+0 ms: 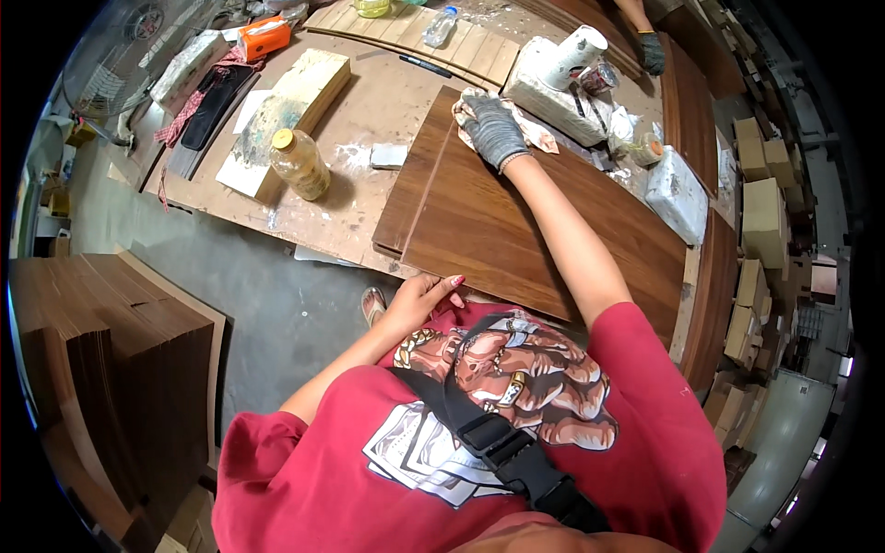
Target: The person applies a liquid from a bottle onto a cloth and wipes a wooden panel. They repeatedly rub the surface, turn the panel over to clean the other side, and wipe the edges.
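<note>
My right hand [495, 132], in a grey glove, presses a crumpled, stained pale rag [539, 138] onto the far part of a dark brown wooden panel [544, 230]. Its fingers are bent over the cloth. A narrower strip of the same brown wood [419, 184] lies along the panel's left side. My left hand [426, 297] is bare and close against the near edge of the panel. Its fingers are loosely bent and apart, with nothing seen in them. Left of the panel stands a clear bottle with a yellow cap [300, 166], and a small grey block [388, 156] lies between them.
A pale wooden block [318, 88] lies behind the bottle. Wrapped white bundles [678, 194] and a white roll [572, 57] line the panel's right. Another person's gloved hand [652, 53] shows at the far right. Stacked brown boards [111, 341] stand on the left floor.
</note>
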Motion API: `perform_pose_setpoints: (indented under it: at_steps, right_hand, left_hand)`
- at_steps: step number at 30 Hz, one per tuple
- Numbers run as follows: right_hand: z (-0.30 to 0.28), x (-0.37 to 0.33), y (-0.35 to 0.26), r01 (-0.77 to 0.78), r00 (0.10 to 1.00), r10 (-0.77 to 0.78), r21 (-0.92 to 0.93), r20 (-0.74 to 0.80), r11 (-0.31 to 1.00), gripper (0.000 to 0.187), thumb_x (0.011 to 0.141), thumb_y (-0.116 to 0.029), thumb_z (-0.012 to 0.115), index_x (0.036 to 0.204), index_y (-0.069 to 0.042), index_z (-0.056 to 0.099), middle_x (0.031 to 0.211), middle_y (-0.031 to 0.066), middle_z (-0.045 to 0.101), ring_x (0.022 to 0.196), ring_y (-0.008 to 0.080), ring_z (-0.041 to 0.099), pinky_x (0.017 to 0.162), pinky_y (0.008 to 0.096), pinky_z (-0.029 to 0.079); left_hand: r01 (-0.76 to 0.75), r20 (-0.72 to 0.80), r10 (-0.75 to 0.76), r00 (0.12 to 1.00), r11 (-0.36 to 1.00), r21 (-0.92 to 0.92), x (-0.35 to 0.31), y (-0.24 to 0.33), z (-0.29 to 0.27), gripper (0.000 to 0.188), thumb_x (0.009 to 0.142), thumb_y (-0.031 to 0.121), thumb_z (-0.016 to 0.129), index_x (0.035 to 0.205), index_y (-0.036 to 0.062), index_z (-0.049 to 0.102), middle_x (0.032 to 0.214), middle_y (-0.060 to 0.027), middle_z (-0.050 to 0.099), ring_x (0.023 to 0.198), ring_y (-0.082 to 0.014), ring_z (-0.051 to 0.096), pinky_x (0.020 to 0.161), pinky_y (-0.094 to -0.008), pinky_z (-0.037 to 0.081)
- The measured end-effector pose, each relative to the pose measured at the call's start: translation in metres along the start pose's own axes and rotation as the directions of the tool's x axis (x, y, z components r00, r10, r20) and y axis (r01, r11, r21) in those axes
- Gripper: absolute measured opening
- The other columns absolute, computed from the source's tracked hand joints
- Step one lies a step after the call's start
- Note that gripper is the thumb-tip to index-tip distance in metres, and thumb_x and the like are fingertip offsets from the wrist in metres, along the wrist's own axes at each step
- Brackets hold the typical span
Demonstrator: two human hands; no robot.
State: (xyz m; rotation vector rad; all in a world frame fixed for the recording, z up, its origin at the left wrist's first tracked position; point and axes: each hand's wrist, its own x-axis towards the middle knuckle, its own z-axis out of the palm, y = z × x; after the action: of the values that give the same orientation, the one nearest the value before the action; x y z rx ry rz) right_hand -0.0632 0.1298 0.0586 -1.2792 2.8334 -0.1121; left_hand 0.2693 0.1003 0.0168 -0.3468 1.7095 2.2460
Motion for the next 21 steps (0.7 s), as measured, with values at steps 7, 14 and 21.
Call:
perform_pose_setpoints:
  at_steps: [7, 14, 21]
  right_hand:
    - [0.016, -0.065, -0.062, 0.279, 0.946, -0.280, -0.029, -0.162, 0.960, 0.053, 0.088, -0.024, 0.071, 0.135, -0.003, 0.057, 0.135, 0.0174, 0.058, 0.129, 0.0356, 0.050, 0.114, 0.0419, 0.035]
    - [-0.023, -0.062, -0.053, 0.133, 0.974, -0.153, 0.121, 0.170, 0.984, 0.042, 0.095, -0.029, 0.056, 0.128, -0.003, 0.056, 0.129, 0.0181, 0.059, 0.122, 0.0325, 0.054, 0.104, 0.0437, 0.043]
    - [-0.015, -0.061, -0.055, 0.114, 0.993, -0.115, 0.123, 0.003, 0.986, 0.031, 0.088, -0.019, 0.065, 0.115, -0.005, 0.063, 0.119, 0.0155, 0.063, 0.112, 0.0321, 0.058, 0.101, 0.0430, 0.045]
  left_hand:
    - [-0.040, 0.023, 0.043, 0.999, 0.992, -0.121, 0.002, -0.008, -0.001, 0.048, 0.103, 0.040, 0.058, 0.088, -0.0017, 0.077, 0.070, -0.0013, 0.068, 0.062, -0.0060, 0.054, 0.060, -0.0237, 0.045]
    - [-0.028, 0.045, 0.035, 0.998, 0.988, -0.151, 0.002, -0.008, -0.005, 0.043, 0.104, 0.034, 0.058, 0.089, -0.0023, 0.076, 0.076, -0.0032, 0.073, 0.066, -0.0057, 0.058, 0.063, -0.0233, 0.048]
    - [-0.030, 0.077, 0.042, 0.996, 0.989, -0.143, 0.005, -0.014, -0.005, 0.045, 0.103, 0.038, 0.059, 0.087, 0.0002, 0.078, 0.073, 0.0000, 0.071, 0.061, -0.0042, 0.052, 0.059, -0.0223, 0.045]
